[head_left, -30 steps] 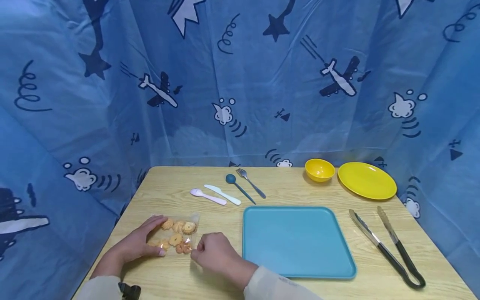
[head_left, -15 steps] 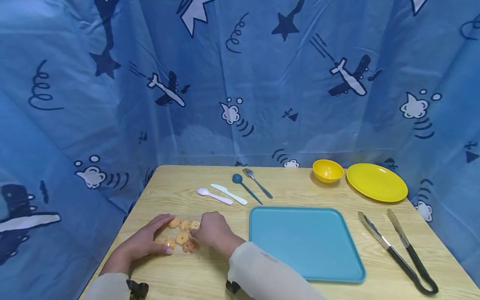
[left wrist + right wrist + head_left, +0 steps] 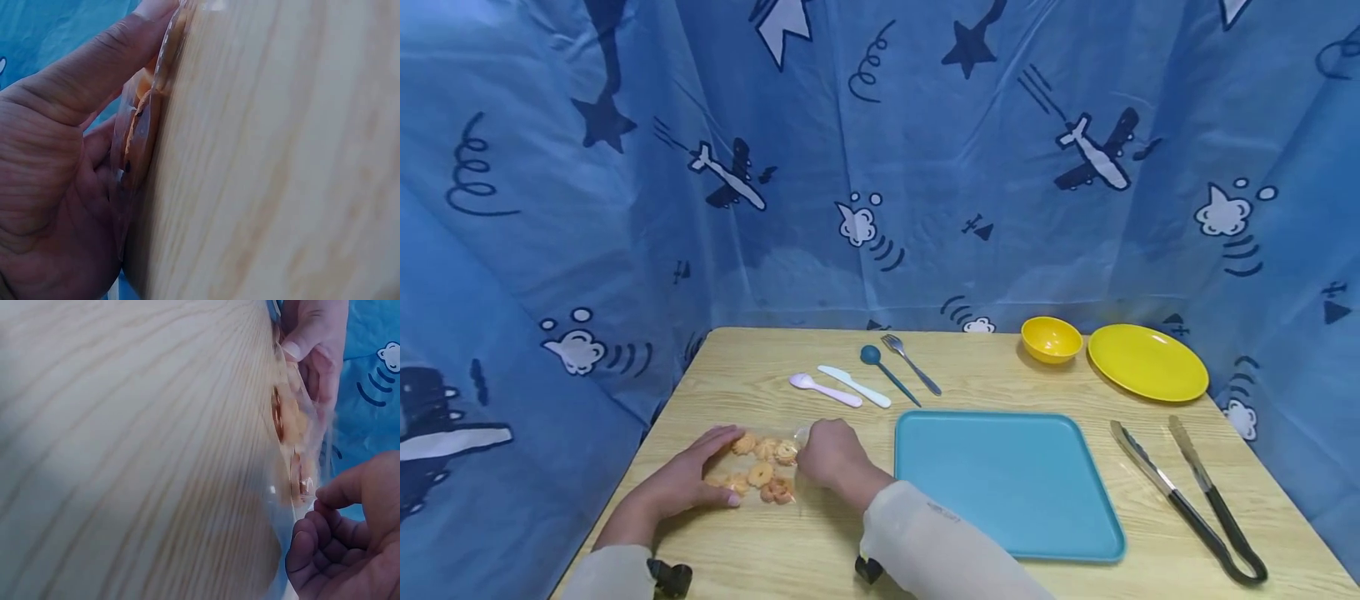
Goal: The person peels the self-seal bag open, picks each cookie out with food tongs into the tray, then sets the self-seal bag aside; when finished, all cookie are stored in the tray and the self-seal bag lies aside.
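Note:
A clear plastic bag of cookies [image 3: 761, 475] lies on the left part of the table, with several ring-shaped and swirled cookies in it. My left hand [image 3: 681, 482] holds the bag's left end, thumb on the near side and fingers on the far side. In the left wrist view, the thumb of the left hand [image 3: 69, 94] lies against the plastic beside a cookie [image 3: 142, 134]. At the bag's right edge, my right hand [image 3: 835, 457] pinches the plastic. The right wrist view shows the right hand [image 3: 350, 531] with thumb and forefinger together and the other fingers curled.
Right of the bag is a blue tray [image 3: 1007, 483]. Behind lie a lilac spoon [image 3: 827, 390], a white knife [image 3: 854, 387], a dark teal spoon [image 3: 891, 375] and a fork [image 3: 912, 365]. A yellow bowl [image 3: 1051, 340], a yellow plate [image 3: 1148, 363] and tongs [image 3: 1187, 500] are at right.
My right hand has moved from the bag's near right corner to farther up its right edge. The left hand stays on the bag's left end. The head view has shifted slightly.

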`<state>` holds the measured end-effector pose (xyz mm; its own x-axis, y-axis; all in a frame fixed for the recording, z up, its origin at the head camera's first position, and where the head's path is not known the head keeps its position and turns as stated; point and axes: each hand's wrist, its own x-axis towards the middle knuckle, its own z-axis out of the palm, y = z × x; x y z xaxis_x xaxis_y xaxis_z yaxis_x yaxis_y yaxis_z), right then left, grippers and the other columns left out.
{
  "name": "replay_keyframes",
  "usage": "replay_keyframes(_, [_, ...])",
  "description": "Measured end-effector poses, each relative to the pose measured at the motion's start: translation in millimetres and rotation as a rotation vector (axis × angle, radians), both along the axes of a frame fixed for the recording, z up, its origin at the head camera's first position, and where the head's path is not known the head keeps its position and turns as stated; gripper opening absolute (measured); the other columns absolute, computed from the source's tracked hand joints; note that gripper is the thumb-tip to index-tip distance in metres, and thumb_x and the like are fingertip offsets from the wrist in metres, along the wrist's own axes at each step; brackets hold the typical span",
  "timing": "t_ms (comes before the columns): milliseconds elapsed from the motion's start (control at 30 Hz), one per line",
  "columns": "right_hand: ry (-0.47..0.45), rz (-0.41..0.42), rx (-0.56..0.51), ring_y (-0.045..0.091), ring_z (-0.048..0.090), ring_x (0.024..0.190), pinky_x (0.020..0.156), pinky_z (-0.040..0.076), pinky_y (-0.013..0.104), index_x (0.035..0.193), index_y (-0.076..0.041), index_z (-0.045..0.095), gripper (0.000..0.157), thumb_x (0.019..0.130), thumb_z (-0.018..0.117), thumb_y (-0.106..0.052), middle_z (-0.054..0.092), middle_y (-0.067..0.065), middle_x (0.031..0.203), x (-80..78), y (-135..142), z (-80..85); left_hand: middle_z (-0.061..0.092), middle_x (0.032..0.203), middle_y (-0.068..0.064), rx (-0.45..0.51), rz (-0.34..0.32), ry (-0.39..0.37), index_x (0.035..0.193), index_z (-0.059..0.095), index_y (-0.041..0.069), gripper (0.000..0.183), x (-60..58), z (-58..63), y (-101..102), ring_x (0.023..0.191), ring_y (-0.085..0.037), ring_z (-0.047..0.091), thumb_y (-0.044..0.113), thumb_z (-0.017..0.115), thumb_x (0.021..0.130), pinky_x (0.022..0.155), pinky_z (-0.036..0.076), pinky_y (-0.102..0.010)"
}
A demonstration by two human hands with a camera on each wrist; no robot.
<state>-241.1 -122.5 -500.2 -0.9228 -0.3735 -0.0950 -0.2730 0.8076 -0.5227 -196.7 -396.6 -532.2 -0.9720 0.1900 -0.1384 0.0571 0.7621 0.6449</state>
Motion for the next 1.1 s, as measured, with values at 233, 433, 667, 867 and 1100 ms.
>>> replay_keyframes(233, [-0.020,-0.035,-0.010,0.012,0.044,0.043,0.038,0.033,0.025,0.057,-0.016,0.053,0.034,0.089,0.063,-0.017,0.048,-0.001,0.053,-0.9,15,-0.5,0.022,0.168,-0.016,0.019,-0.004,-0.011,0.159,0.035,0.021,0.109,-0.7,1.3,-2,0.152,-0.051,0.016,0.050,0.091,0.070,0.118,0.023,-0.072])
replay_keyframes(433, [0.054,0.020,-0.027,0.011,0.047,0.052,0.045,0.039,0.025,0.064,-0.014,0.058,0.028,0.089,0.068,-0.021,0.050,-0.004,0.060,-3.5,20,0.7,0.022,0.167,-0.017,0.027,-0.010,-0.014,0.159,0.035,0.020,0.109,-1.3,0.9,1,0.152,-0.050,0.017,0.050,0.090,0.070,0.118,0.022,-0.072])
replay_keyframes(667, [0.247,0.308,0.125,0.010,0.060,0.083,0.074,0.055,0.022,0.112,-0.012,0.072,0.031,0.088,0.080,-0.030,0.064,-0.001,0.101,-0.8,20,8.7,0.024,0.167,-0.017,0.001,0.003,-0.010,0.159,0.036,0.020,0.109,1.8,2.0,2,0.152,-0.050,0.018,0.051,0.090,0.070,0.118,0.024,-0.071])
replay_keyframes(867, [0.164,0.346,0.279,0.012,0.059,0.082,0.080,0.056,0.025,0.101,-0.013,0.075,0.047,0.076,0.088,-0.050,0.061,0.000,0.105,-0.7,23,5.4,0.022,0.169,-0.015,0.020,0.011,-0.043,0.159,0.035,0.023,0.110,1.0,2.1,2,0.154,-0.049,0.015,0.053,0.090,0.069,0.119,0.022,-0.070])
replay_keyframes(1100, [0.100,0.350,0.260,0.011,0.055,0.081,0.083,0.055,0.025,0.105,-0.012,0.072,0.060,0.070,0.089,-0.058,0.056,0.001,0.109,-6.3,23,2.9,0.020,0.170,-0.015,0.028,0.029,-0.054,0.159,0.037,0.025,0.109,-0.4,1.7,-2,0.155,-0.047,0.011,0.052,0.091,0.068,0.121,0.018,-0.070])
